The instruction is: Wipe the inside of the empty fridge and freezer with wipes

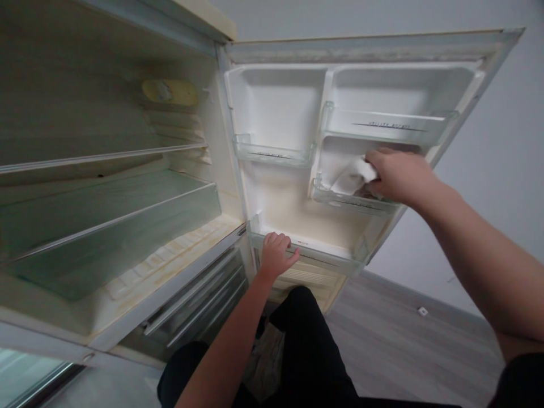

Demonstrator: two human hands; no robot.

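under the right hand (399,175), a crumpled white cloth (353,177), clenched between fingers and palm and pressed into the small clear plastic door bin (340,199) on the inner face of the open white fridge door (280,192). below and to the left of that hand, the left hand (276,254), fingers curled over the front rim of the long clear bottom door shelf (306,252), gripping it and nothing else.

likely trouble from here: pushing too hard with the cloth, popping the small bin off its clips, since such bins probably only snap onto the door liner. same risk lower down, with weight leaning on the bottom shelf rim, bending or cracking thin plastic. also possible: door swinging further away from the left hand once pressure shifts, pulling both arms off line. yellowish staining on the liner between the two hands, probably stubborn, tempting harder scrubbing. above the right hand, a wider clear upper door bin (389,126), close enough for knuckles to knock on lifting out. far left of both hands, glass fridge shelves (106,215), well apart from the work.
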